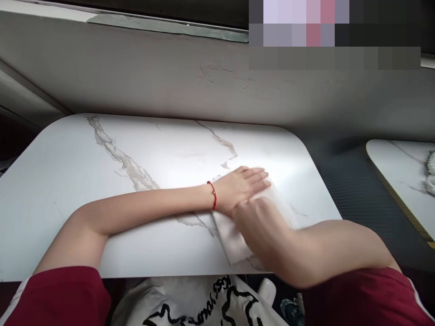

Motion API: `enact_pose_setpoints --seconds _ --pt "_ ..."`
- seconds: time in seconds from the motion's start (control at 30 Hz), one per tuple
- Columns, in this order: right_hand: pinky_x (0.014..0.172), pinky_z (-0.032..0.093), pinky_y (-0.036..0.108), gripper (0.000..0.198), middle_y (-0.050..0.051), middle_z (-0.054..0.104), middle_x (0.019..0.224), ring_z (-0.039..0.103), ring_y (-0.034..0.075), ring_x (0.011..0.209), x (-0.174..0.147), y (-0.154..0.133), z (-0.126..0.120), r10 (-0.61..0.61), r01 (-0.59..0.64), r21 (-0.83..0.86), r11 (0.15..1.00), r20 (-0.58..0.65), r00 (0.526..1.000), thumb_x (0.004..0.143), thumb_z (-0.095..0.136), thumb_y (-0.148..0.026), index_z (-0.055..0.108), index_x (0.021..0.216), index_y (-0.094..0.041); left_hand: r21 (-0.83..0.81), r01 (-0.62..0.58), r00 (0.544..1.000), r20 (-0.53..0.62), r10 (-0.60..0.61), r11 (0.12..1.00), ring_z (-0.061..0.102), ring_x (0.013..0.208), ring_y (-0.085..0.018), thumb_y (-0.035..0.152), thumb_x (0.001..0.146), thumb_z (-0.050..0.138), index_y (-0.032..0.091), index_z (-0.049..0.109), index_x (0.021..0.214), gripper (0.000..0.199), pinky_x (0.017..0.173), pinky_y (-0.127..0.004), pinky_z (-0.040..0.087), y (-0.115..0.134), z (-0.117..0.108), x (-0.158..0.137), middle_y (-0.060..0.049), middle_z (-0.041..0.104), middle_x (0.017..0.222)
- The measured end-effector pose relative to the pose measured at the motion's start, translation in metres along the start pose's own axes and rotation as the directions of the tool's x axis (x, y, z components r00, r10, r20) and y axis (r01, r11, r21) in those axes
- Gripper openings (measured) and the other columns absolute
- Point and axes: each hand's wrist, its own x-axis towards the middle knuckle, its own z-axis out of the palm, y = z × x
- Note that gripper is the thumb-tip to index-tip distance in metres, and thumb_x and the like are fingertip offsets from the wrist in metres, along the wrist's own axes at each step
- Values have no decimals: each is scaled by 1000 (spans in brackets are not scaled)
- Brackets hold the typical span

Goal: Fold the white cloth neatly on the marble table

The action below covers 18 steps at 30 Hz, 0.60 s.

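Grey wall panel (pixel 152 68) runs across the far side. White marbled tabletop (pixel 176 158), corners rounded, stands against it. A second marbled tabletop (pixel 394 163) shows at far right, well apart from the first. Pale fabric (pixel 190 303) with black lettering lies below the near edge. Dark red sleeves (pixel 68 294) enter at near left and near right. White sheet (pixel 231 244), cloth or paper (cannot tell), lies on the first tabletop, right of centre, mostly under the hands. Left hand (pixel 243 183) lies palm down over its far part, fingers extended and nearly together. Right hand (pixel 256 217), blurred, overlaps it on the near side; finger state cannot be told. Red cord bracelet (pixel 214 194) rings the left wrist.
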Motion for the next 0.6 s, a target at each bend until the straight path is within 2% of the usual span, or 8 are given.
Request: enact_pose_setpoints --seconds 0.1,0.2,0.33,0.43,0.53,0.6 --pt "47 37 33 26 11 60 52 57 24 49 -17 -13 16 22 -20 -19 1000 147 989 71 58 4 65 55 -15 42 44 999 -32 -43 998 34 149 -31 47 100 47 11 47 144 58 118 -43 31 29 9 -3 -18 45 157" --pt "47 39 34 22 12 64 56 59 25 51 -10 -12 13 57 -54 -22 998 153 987 68 62 5 67 57 -14 36 69 997 15 -69 997 32 152 -28 46 100 49 13 45 146 57 120 -41 30 28 12 1 -16 41 160" --pt "53 43 36 12 17 71 73 61 25 58 20 2 -6 145 -132 -118 984 107 984 68 70 -1 74 72 -11 -8 131 987 91 -130 991 27 154 -21 45 97 57 20 43 149 59 121 -39 29 -8 12 21 -8 36 165" --pt "59 46 38 12 21 74 84 66 29 68 46 12 -20 267 -253 -129 959 108 958 74 71 -5 78 83 -9 -24 193 976 105 -190 981 27 154 -18 41 98 56 21 44 148 55 124 -36 26 -41 10 38 -6 36 165" --pt "66 49 40 27 29 73 104 70 36 87 69 22 -26 389 -378 -106 920 125 913 82 68 -10 75 105 1 -13 271 961 66 -270 962 27 155 -18 36 100 51 17 47 145 49 129 -38 16 -70 9 53 -9 38 163" --pt "74 52 44 41 36 65 123 69 42 104 82 30 -26 490 -475 -128 871 136 861 89 61 -12 66 124 8 -13 340 940 3 -340 940 27 154 -20 37 103 45 16 50 142 45 129 -42 15 -82 7 61 -11 41 161"
